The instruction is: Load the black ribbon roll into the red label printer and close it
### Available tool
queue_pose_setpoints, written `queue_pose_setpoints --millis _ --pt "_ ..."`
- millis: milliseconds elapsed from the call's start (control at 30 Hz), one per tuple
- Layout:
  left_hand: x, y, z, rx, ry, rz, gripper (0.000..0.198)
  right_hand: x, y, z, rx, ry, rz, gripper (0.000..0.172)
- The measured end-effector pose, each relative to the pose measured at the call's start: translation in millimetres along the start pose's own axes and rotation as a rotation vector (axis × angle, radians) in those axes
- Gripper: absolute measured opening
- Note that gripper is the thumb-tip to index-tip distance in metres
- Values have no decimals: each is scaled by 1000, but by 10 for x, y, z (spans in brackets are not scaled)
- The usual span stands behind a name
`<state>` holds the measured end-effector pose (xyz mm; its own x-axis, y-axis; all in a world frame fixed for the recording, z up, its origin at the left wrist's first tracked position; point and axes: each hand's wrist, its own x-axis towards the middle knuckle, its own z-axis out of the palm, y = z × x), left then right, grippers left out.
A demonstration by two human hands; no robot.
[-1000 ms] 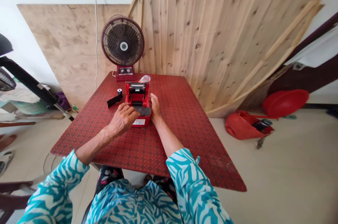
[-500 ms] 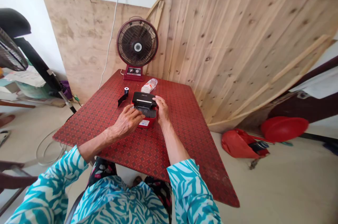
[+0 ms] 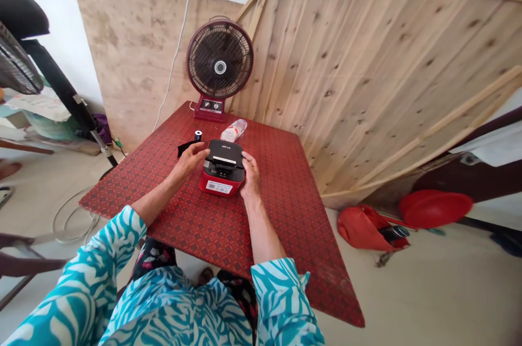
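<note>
A small red-and-black printer [image 3: 222, 170] sits on the red patterned table, a white label on its front. Its black lid [image 3: 225, 151] is over the top, and the front panel below it is visible. My left hand [image 3: 191, 160] has its fingertips against the lid's left edge. On the opposite side, my right hand [image 3: 250, 176] is closed around the printer's right edge, thumb near the lid's corner. Just beyond my left fingers stands a small dark roll [image 3: 198, 135] with a white core, its black strip [image 3: 184, 148] trailing left.
Behind the printer a clear plastic bottle [image 3: 234, 130] lies on its side. A maroon fan [image 3: 220, 67] stands at the back of the table [image 3: 285, 215]. Wood panels lean against the wall. A red bag [image 3: 361, 228] and red basin [image 3: 435, 208] are at right.
My left hand has moved from the printer's front up to the lid's left edge. The dark open compartment at the front is now covered by the panel. My right hand stays on the right side.
</note>
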<state>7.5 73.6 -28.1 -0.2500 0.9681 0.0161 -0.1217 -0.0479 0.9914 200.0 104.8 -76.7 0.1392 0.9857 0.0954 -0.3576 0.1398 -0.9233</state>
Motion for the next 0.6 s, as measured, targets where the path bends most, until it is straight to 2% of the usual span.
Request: queue_pose_setpoints --millis 67,133,367,600 --pt "14 -15 61 -70 -10 -121 57 -7 2 0 -11 2 -2 39" --pt "-9 -14 103 -125 -21 -177 57 -17 9 12 -14 2 -15 38" --pt "-26 45 86 -118 -39 -178 51 -46 42 92 24 42 -30 39" --pt "68 69 107 -116 -75 -210 56 -55 38 118 16 100 -61 40"
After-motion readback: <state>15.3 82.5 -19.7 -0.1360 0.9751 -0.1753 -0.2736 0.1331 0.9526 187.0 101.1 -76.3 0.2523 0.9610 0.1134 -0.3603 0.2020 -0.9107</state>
